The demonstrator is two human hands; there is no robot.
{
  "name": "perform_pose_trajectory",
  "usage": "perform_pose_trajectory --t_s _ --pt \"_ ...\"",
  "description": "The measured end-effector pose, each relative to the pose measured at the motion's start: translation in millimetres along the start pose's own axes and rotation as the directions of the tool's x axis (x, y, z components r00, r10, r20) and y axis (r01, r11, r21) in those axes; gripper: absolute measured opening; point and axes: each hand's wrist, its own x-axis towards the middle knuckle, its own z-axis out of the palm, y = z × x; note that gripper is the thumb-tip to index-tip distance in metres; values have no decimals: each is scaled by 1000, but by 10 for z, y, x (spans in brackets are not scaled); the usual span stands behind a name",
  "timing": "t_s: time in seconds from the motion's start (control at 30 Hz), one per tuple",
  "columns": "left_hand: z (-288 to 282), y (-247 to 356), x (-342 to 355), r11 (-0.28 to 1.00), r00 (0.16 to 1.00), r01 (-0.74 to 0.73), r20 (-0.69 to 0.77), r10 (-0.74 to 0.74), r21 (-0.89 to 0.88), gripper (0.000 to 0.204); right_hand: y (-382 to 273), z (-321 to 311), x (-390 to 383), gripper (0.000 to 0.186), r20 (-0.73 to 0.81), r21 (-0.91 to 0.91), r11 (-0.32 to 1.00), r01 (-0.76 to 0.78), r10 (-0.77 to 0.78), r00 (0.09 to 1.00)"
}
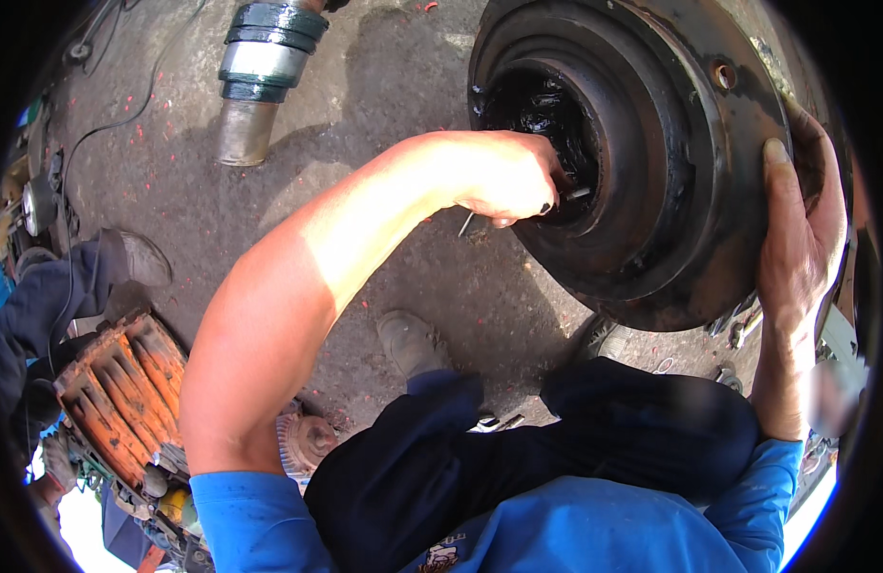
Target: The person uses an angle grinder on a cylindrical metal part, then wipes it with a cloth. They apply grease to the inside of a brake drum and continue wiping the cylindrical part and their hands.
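Drum [651, 181] between left grip [529, 181] and right grip [800, 229]

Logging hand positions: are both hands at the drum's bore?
No: the left hand is at the bore, the right hand on the outer rim.

Red bits [431, 7] on grey floor [384, 95]

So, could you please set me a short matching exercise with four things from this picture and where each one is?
Column one
1. left hand
2. right hand
3. ribbed orange part
4. banded metal shaft

Column two
A. at the outer rim of the dark drum
B. near the top of the picture, left of the drum
C. at the drum's central opening
D. toward the picture's lower left

Right pairs: 1-C, 2-A, 3-D, 4-B.
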Motion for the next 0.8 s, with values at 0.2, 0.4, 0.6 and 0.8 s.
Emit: perform_pose_trajectory --t_s 0.2,0.4,0.6,0.8 --pt "61 -269 -41 976 981 -147 -99 164 160 49 78 52 19 43 -15 -60 998 -1 0 1000" --pt "112 -253 -63 900 938 -53 -288 194 433 44 209 93 35 43 -12 -23 999 38 -38 999" --pt "86 -106 -8 693 921 200 -375 108 692 48 203 110 55 42 26 16 1000 25 -26 999" --pt "72 -149 52 753 918 159 -376 124 639 47 69 77 51 42 14 -25 1000 17 -16 1000"
